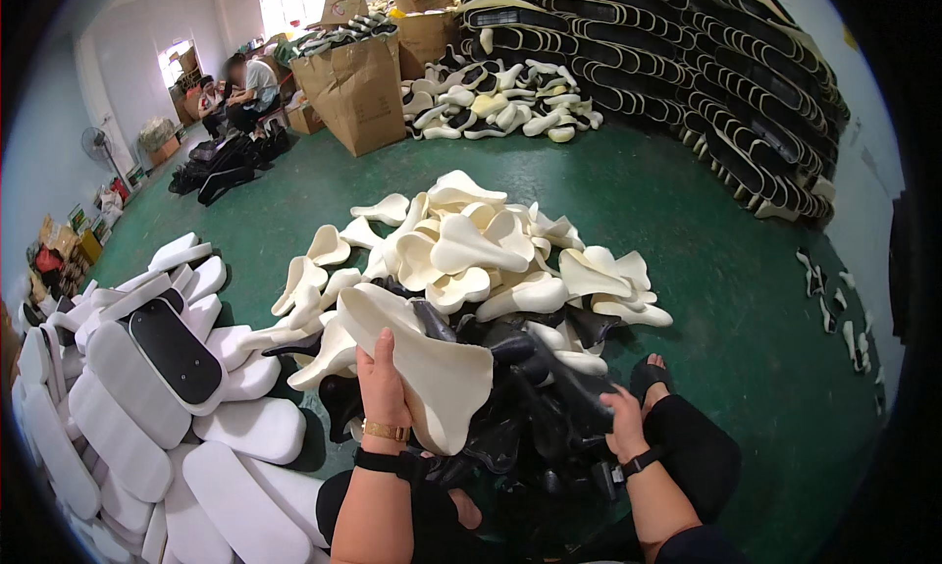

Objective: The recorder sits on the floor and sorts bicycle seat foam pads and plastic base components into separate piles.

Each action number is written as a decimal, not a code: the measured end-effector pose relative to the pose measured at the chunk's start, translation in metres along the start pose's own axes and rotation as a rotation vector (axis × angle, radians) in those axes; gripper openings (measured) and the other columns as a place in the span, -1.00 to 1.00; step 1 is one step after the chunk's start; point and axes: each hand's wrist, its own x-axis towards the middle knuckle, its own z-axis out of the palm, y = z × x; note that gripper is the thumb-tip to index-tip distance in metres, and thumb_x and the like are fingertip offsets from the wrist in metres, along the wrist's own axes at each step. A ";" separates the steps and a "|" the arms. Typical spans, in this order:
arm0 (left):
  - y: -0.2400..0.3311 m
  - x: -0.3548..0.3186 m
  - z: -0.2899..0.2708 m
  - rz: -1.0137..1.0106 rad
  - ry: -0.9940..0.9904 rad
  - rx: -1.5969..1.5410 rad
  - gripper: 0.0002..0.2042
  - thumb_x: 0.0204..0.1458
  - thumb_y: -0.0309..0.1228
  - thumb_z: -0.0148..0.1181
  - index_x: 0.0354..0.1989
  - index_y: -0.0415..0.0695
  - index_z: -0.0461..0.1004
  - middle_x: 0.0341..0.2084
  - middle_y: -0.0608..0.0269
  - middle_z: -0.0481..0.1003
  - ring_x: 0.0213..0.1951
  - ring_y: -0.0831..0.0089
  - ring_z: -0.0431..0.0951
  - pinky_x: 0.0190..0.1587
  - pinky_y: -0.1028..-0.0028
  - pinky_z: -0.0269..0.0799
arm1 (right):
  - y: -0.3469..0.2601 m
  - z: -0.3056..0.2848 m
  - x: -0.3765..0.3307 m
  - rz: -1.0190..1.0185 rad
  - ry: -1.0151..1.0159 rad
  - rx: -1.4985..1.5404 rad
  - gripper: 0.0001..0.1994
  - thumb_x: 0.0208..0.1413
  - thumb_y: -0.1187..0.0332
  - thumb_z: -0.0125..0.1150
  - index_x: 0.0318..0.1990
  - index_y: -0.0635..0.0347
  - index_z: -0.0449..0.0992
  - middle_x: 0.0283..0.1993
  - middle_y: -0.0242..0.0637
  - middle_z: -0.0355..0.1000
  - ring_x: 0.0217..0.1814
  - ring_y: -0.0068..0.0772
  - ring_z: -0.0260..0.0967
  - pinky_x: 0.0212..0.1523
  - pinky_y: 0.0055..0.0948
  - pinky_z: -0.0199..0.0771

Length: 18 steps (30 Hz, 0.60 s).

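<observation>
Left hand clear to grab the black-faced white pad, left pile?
Probably not as it stands: the left hand is holding a cream saddle piece. The black-faced white pad lies exposed on the white pile, so the occupied grip looks like the main obstacle.

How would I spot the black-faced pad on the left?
On the green floor, to the left of the left hand and the cream shell it holds, find the heap of white pads. The black-faced pad lies in the upper middle of that heap. Its broad black face, rimmed in white, stands out from the plain white faces around it.
</observation>
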 end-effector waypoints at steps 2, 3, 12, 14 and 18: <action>-0.002 0.000 0.000 -0.011 -0.032 0.051 -0.50 0.18 -0.11 0.07 0.20 -0.11 0.21 -0.02 0.15 0.42 -0.02 0.26 0.47 0.01 0.26 0.44 | -0.028 0.015 -0.013 0.061 -0.097 0.339 -0.61 0.00 0.49 0.02 0.03 0.42 0.40 -0.06 -0.08 0.48 -0.05 -0.17 0.48 0.07 -0.24 0.45; -0.001 0.000 0.003 -0.004 -0.033 0.047 -0.50 0.18 -0.11 0.07 0.20 -0.11 0.21 -0.02 0.15 0.42 -0.02 0.26 0.47 0.01 0.26 0.44 | -0.036 0.020 -0.014 0.067 -0.177 0.395 -0.61 0.00 0.49 0.00 0.03 0.43 0.40 -0.06 -0.08 0.48 -0.01 -0.16 0.47 0.08 -0.23 0.45; -0.029 -0.018 0.025 -0.236 -0.143 -0.217 -0.38 0.23 0.16 -0.20 0.25 -0.09 0.20 0.07 0.12 0.42 0.09 0.20 0.42 0.17 0.24 0.31 | -0.069 0.103 -0.093 -0.929 -0.296 -0.723 -0.60 0.07 0.31 0.01 -0.03 0.44 0.49 -0.36 -0.12 0.31 -0.31 -0.19 0.29 -0.23 -0.35 0.29; -0.032 -0.020 0.028 -0.221 -0.172 -0.283 -0.38 0.24 0.17 -0.24 0.24 -0.08 0.22 0.06 0.13 0.43 0.09 0.22 0.42 0.18 0.25 0.30 | -0.057 0.115 -0.096 -1.105 -0.338 -0.763 -0.63 0.06 0.32 0.07 -0.04 0.41 0.53 -0.46 -0.15 0.22 -0.41 -0.17 0.21 -0.34 -0.30 0.26; -0.030 -0.021 0.019 -0.265 -0.248 -0.437 -0.48 0.28 0.07 -0.23 0.25 -0.01 0.08 0.09 0.16 0.35 0.10 0.26 0.40 0.16 0.24 0.34 | -0.044 0.135 -0.100 -1.193 -0.394 -0.796 -0.63 0.02 0.37 0.10 -0.05 0.42 0.53 -0.46 -0.18 0.23 -0.40 -0.19 0.22 -0.34 -0.27 0.30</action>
